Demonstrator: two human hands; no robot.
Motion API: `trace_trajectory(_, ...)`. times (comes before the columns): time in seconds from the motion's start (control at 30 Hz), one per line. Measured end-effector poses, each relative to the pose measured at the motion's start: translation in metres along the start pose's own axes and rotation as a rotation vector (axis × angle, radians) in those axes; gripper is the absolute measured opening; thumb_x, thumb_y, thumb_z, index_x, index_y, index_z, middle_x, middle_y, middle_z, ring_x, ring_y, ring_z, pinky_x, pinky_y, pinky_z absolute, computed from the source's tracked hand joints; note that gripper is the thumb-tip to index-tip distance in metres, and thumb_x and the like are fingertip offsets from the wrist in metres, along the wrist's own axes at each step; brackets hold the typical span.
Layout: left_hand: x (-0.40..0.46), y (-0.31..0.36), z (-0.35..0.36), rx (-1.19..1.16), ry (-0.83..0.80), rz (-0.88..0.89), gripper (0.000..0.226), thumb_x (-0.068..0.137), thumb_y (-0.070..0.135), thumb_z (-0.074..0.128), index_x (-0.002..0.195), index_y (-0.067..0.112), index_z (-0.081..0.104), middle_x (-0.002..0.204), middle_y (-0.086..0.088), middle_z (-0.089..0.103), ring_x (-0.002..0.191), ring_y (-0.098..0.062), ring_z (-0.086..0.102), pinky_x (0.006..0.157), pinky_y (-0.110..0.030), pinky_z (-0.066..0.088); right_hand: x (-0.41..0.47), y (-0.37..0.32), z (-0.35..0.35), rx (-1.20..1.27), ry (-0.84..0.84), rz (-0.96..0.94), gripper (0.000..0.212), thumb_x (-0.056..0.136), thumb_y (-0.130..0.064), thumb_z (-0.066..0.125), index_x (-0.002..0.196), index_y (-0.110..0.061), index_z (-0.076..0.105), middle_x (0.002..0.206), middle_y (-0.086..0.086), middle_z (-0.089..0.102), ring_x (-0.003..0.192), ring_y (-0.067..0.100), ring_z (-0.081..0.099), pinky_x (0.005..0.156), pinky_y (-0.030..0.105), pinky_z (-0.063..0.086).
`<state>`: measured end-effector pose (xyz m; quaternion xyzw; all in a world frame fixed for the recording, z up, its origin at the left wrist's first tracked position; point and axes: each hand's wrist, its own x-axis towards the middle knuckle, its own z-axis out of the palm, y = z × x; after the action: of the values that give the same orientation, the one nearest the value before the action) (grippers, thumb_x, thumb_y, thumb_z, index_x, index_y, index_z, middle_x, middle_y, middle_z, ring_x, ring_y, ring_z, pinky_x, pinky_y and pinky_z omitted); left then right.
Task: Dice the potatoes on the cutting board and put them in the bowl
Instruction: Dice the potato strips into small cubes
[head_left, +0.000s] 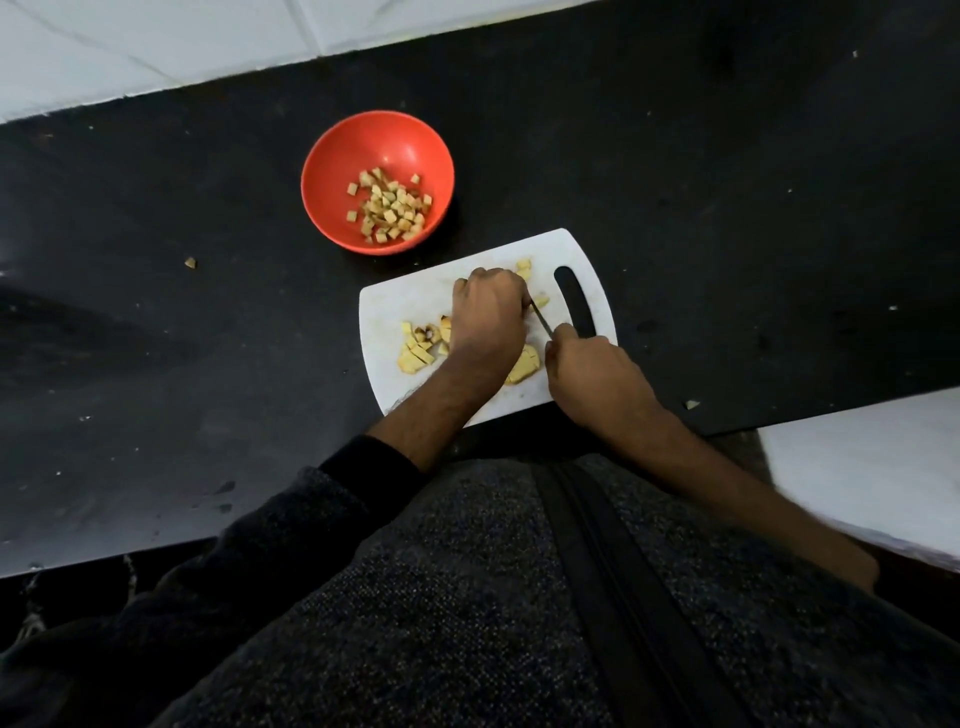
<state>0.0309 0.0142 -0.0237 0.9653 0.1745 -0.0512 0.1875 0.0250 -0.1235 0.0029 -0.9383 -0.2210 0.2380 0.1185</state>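
Observation:
A white cutting board (395, 306) lies on the black counter with yellow potato pieces (415, 353) spread across it. My left hand (485, 317) is curled over potato at the board's middle, and what it holds is hidden under the knuckles. My right hand (587, 374) grips a knife (541, 321) whose thin blade points toward the left hand's fingers. Another sliced potato chunk (524, 366) lies between my two wrists. An orange-red bowl (332, 161) with several diced cubes (392, 205) stands beyond the board, to its upper left.
The board's dark handle slot (575, 301) is at its right end. Stray potato bits lie on the counter at the left (190, 263) and right (692, 404). A white tiled wall (156, 47) borders the counter's far side, and a white surface (872, 462) sits at the right.

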Motion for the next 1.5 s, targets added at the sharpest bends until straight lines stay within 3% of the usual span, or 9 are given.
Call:
trace_trajectory(0.23, -0.003, -0.003, -0.001, -0.042, 0.021, -0.048, 0.012, 0.09, 0.011, 0.067, 0.094, 0.018, 0.075, 0.095, -0.001, 0.071, 0.095, -0.02, 0.059, 0.091, -0.036, 0.043, 0.003, -0.002, 0.003, -0.006, -0.035, -0.007, 0.02, 0.104, -0.023, 0.034, 0.108, -0.009, 0.047, 0.097, 0.018, 0.063, 0.084, 0.035, 0.059, 0.065, 0.037, 0.038)
trace_trajectory(0.4, -0.005, -0.001, -0.003, -0.033, 0.035, -0.063, 0.012, 0.089, 0.011, 0.067, 0.091, 0.02, 0.075, 0.095, 0.001, 0.072, 0.098, -0.02, 0.06, 0.092, -0.036, 0.043, 0.002, -0.004, 0.004, -0.065, -0.111, 0.02, 0.016, 0.099, -0.014, 0.036, 0.111, -0.007, 0.044, 0.104, 0.02, 0.062, 0.093, 0.039, 0.061, 0.066, 0.04, 0.038)
trace_trajectory(0.57, -0.008, -0.003, -0.006, -0.067, 0.046, -0.075, 0.013, 0.09, 0.012, 0.066, 0.085, 0.022, 0.073, 0.091, 0.003, 0.072, 0.098, -0.02, 0.059, 0.091, -0.036, 0.042, -0.014, 0.002, 0.001, -0.091, -0.167, 0.05, 0.016, 0.098, -0.017, 0.039, 0.111, -0.007, 0.044, 0.107, 0.019, 0.06, 0.098, 0.041, 0.06, 0.07, 0.039, 0.038)
trace_trajectory(0.73, -0.011, -0.005, -0.005, -0.088, 0.056, -0.083, 0.011, 0.093, 0.014, 0.064, 0.091, 0.02, 0.074, 0.093, 0.001, 0.073, 0.098, -0.02, 0.059, 0.091, -0.037, 0.042, -0.017, 0.007, -0.002, -0.081, -0.156, 0.052, 0.022, 0.102, -0.026, 0.035, 0.109, -0.009, 0.047, 0.104, 0.019, 0.06, 0.096, 0.04, 0.06, 0.071, 0.039, 0.039)
trace_trajectory(0.93, -0.014, -0.01, -0.004, -0.048, 0.08, -0.073, 0.016, 0.093, 0.015, 0.064, 0.102, 0.019, 0.076, 0.101, 0.0, 0.073, 0.101, -0.021, 0.059, 0.089, -0.036, 0.045, -0.019, -0.001, -0.005, -0.01, -0.025, -0.013, 0.027, 0.105, -0.033, 0.032, 0.103, -0.01, 0.046, 0.08, 0.009, 0.049, 0.079, 0.035, 0.056, 0.065, 0.037, 0.039)
trace_trajectory(1.13, -0.015, -0.006, -0.007, 0.02, 0.101, -0.062, 0.015, 0.094, 0.015, 0.061, 0.098, 0.013, 0.075, 0.098, -0.006, 0.07, 0.097, -0.024, 0.057, 0.084, -0.035, 0.043, -0.003, -0.007, 0.002, -0.047, -0.007, -0.054, 0.021, 0.103, -0.023, 0.035, 0.111, -0.008, 0.048, 0.096, 0.018, 0.062, 0.086, 0.038, 0.062, 0.064, 0.039, 0.041)
trace_trajectory(1.5, -0.019, -0.01, -0.002, -0.112, 0.083, -0.126, 0.018, 0.087, 0.006, 0.063, 0.096, 0.014, 0.077, 0.099, -0.004, 0.073, 0.101, -0.024, 0.058, 0.088, -0.037, 0.046, -0.002, -0.009, 0.009, -0.008, -0.085, -0.054, 0.01, 0.102, -0.021, 0.035, 0.097, -0.013, 0.037, 0.093, 0.019, 0.061, 0.083, 0.039, 0.06, 0.064, 0.038, 0.037)
